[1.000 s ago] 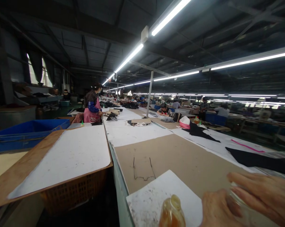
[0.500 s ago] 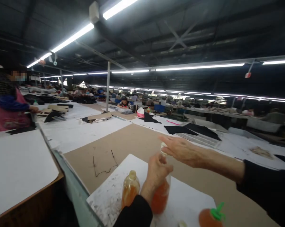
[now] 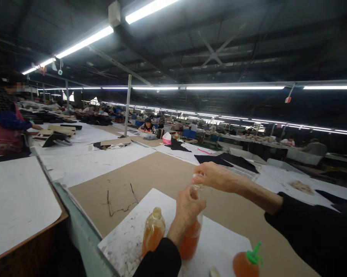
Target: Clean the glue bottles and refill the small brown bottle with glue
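My left hand [image 3: 189, 204] is wrapped round the neck of a clear plastic bottle [image 3: 190, 244], which stands upright and is partly filled with orange liquid. At the bottle's mouth, the fingers of my right hand [image 3: 215, 177] are closed on a small whitish cap-like piece [image 3: 197, 176], mostly hidden by them. Left of that bottle, beside my left sleeve, stands a second clear bottle [image 3: 153, 232] of orange-yellow liquid with a pale cap. A squat bottle [image 3: 246, 264] of orange liquid with a green nozzle is at the lower right. Near it lies a loose pale cap [image 3: 214, 272].
The bottles stand on a smudged white board [image 3: 219, 240] over brown paper [image 3: 144, 169]. Eyeglasses [image 3: 123, 209] lie beyond it. Black fabric pieces [image 3: 236, 161] lie farther right. A co-worker [image 3: 6, 119] stands at the left; a metal post [image 3: 127, 105] rises ahead.
My right hand has gone from fingers stretched over the bottle's top to fingers curled round the whitish piece. My left hand keeps its hold on the neck. The view has turned slightly right.
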`<state>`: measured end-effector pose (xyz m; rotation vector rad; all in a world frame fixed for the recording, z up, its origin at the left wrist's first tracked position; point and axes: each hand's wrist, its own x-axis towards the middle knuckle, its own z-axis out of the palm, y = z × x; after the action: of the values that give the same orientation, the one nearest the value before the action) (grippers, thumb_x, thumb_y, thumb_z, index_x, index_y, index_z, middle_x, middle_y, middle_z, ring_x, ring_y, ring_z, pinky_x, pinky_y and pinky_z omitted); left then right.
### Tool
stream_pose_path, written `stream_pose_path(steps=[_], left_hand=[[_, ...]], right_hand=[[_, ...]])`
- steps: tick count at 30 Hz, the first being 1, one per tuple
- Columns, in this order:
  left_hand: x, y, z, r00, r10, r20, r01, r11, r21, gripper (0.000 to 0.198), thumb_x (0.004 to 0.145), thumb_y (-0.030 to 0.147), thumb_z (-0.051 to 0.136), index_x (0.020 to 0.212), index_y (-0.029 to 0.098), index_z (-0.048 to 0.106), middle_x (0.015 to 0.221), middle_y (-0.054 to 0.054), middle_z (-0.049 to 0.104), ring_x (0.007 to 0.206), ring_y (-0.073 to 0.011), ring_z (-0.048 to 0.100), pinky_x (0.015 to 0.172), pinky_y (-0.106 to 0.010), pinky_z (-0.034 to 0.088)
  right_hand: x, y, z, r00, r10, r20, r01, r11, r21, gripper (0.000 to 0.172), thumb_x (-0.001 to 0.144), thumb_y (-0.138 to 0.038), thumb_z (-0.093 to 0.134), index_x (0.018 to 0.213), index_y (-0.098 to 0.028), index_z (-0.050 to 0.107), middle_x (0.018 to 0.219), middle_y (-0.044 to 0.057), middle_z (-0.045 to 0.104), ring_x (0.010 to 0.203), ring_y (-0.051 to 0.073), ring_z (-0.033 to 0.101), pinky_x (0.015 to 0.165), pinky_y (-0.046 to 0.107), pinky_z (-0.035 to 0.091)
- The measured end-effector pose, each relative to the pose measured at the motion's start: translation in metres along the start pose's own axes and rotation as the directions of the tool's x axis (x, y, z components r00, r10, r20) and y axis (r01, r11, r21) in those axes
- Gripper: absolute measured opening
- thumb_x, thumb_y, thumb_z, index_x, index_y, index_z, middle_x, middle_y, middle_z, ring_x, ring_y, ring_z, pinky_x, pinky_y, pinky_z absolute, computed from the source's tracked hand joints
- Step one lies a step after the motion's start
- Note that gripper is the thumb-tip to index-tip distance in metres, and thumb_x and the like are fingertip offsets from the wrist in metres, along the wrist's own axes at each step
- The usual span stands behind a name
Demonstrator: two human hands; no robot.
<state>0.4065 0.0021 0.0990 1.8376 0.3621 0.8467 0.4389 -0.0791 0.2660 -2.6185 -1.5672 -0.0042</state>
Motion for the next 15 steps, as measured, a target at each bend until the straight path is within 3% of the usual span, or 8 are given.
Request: stream_pose_path(steps=[7, 15], left_hand=[[-0.001, 0.0, 0.003, 1.0, -0.005, -0.01, 0.005, 1.0, 0.017, 0.019, 0.057, 0.016, 0.062, 0.061, 0.02, 0.044, 0.056, 0.006, 0.045, 0.054, -0.0118, 0.041, 0.052, -0.026, 0.025], [-0.001, 0.001, 0.0, 1.0, -0.001, 0.008, 0.001, 1.0, 0.001, 0.02, 0.058, 0.016, 0.063, 0.063, 0.02, 0.044, 0.056, 0.007, 0.045, 0.054, -0.0113, 0.04, 0.051, -0.026, 0.025]], right_hand=[[-0.003, 0.004, 0.001, 1.0, -0.023, -0.02, 0.023, 0.999, 0.043, 0.022, 0.074, -0.035, 0.054, 0.068, -0.016, 0.063, 0.074, 0.005, 0.06, 0.063, 0.015, 0.051, 0.05, 0.024, 0.029], [-0.001, 0.021, -0.003, 0.996, -0.094, 0.002, 0.089, 0.95, 0.3, 0.029, 0.077, -0.037, 0.054, 0.094, -0.015, 0.066, 0.085, 0.004, 0.061, 0.068, 0.016, 0.054, 0.058, 0.026, 0.037]])
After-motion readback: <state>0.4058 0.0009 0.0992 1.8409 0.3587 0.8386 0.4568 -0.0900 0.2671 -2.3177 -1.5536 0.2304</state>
